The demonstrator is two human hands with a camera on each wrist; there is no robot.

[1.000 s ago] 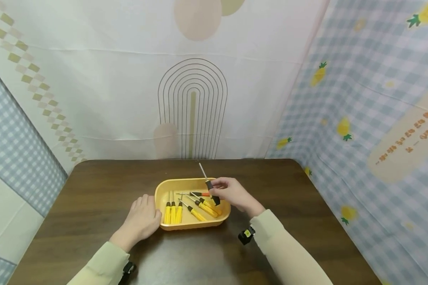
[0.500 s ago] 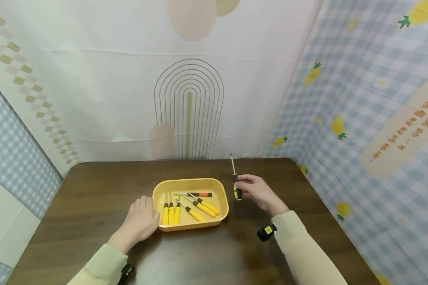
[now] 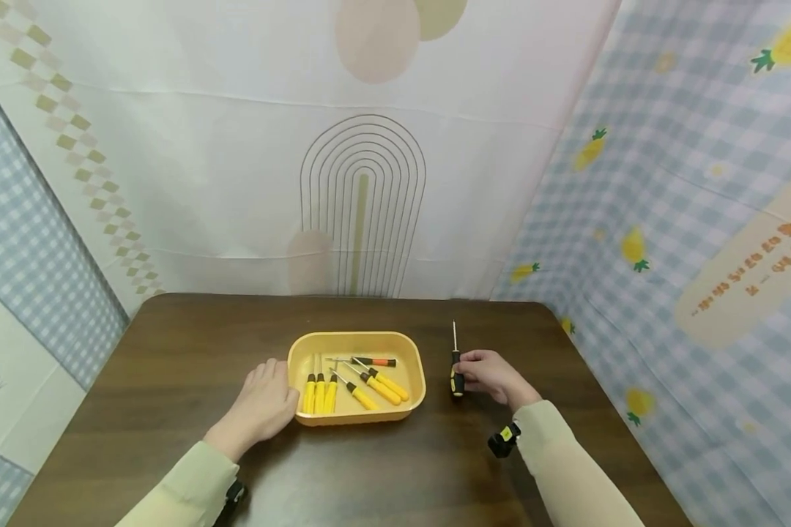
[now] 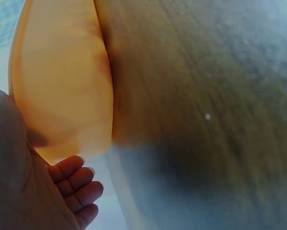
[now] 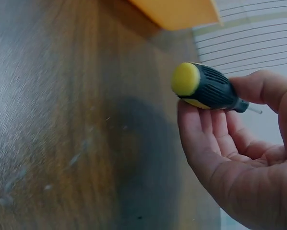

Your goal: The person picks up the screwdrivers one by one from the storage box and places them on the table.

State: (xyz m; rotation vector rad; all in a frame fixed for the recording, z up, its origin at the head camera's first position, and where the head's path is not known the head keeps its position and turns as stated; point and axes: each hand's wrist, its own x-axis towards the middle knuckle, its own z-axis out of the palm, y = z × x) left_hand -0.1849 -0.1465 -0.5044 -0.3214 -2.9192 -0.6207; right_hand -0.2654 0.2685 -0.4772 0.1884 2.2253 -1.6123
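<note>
In the head view my right hand (image 3: pixel 491 375) pinches a black-and-yellow screwdriver (image 3: pixel 457 375) to the right of the tray, shaft pointing toward the back wall. The right wrist view shows the thumb on one side of the screwdriver's ribbed handle (image 5: pixel 215 88) and the fingers on the other. Whether it touches the table cannot be told. My left hand (image 3: pixel 261 402) rests against the left end of a yellow tray (image 3: pixel 352 419). Its fingers (image 4: pixel 88 194) look relaxed beside the tray's wall (image 4: pixel 66 81). Inside lie several yellow-handled screwdrivers (image 3: pixel 360 397) and one with a black-and-orange handle (image 3: pixel 377 361).
The dark wooden table (image 3: pixel 382 476) extends around the tray on every side. A white patterned cloth (image 3: pixel 237 183) hangs behind its far edge. A blue checked cloth with pineapples (image 3: pixel 666 183) hangs along the right.
My right hand has carried the black-and-yellow screwdriver from above the tray out to the right, then lowered it toward the table. The left hand has stayed at the tray's left end.
</note>
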